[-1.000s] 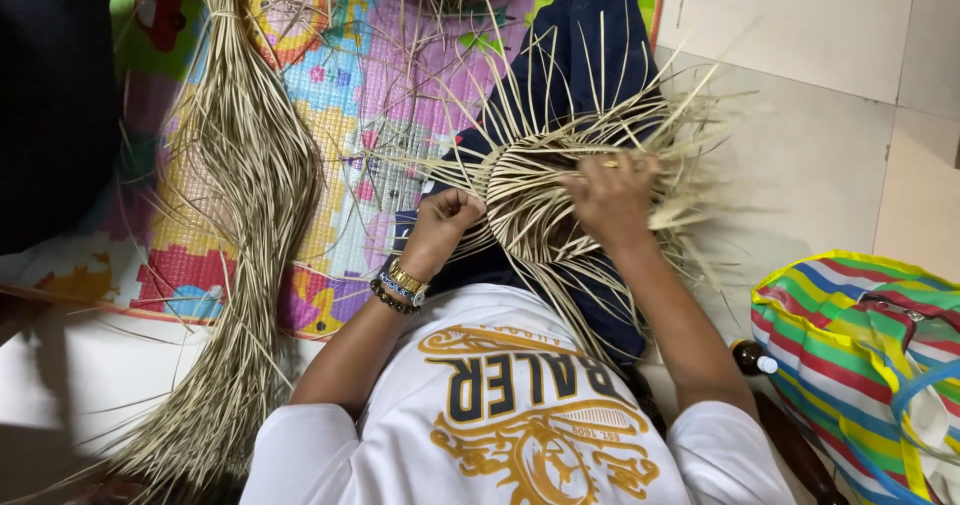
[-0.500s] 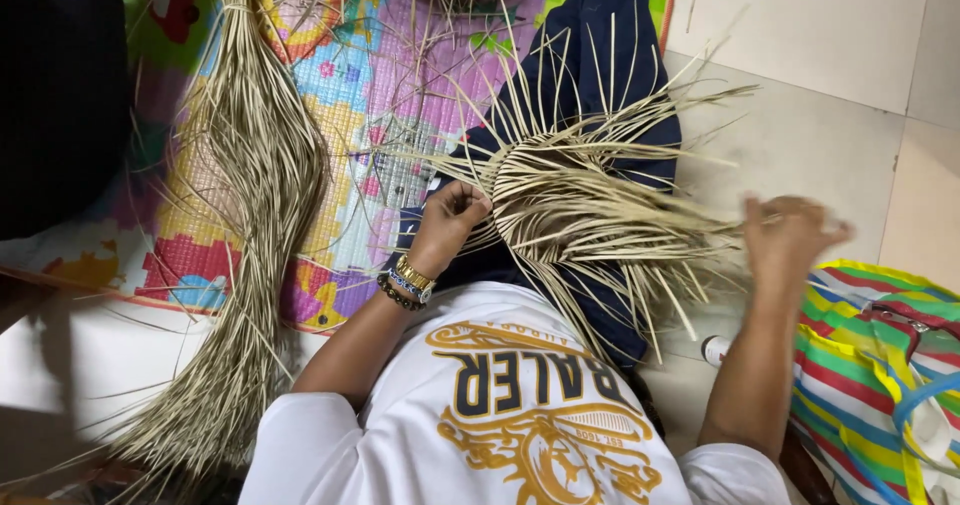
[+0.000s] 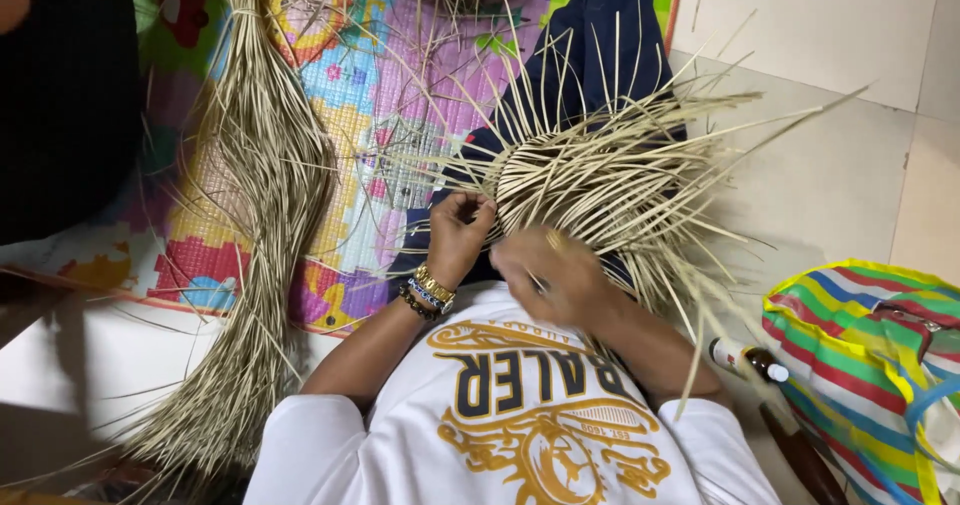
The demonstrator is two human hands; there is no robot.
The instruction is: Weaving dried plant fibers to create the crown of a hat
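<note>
Weave: a half-woven piece of pale straw [image 3: 600, 180] is resting on the person's lap, its loose strands fanning out away from the fingers, mostly up and to the right.
Left hand: the left hand [image 3: 458, 235] is gripping the near left edge of the weave, fingers curled closed on strands, thumb pressing on top; beaded and gold bracelets [image 3: 428, 293] are circling the wrist.
Right hand: the right hand [image 3: 548, 270] is blurring just below the weave's near edge, touching or nearly touching it; whether its fingers are pinching a strand cannot be told.
Key relation: the woven centre is lying just beyond both sets of fingertips, the left hand already on it, the right hand just beside and slightly nearer the body.
Long axis: the longest free strands are pointing right and upward from the fingers, toward the white floor [image 3: 820, 165].
Bundle: a long bundle [image 3: 265, 225] of raw straw is lying well left of the left hand, running lengthwise toward and away from the body on a colourful mat [image 3: 350, 115].
Bag: a striped bag [image 3: 860, 365] is sitting to the right of the right arm; its contents are not showing.
Bottle: a small dark bottle [image 3: 745, 357] is lying between the right arm and the bag.
</note>
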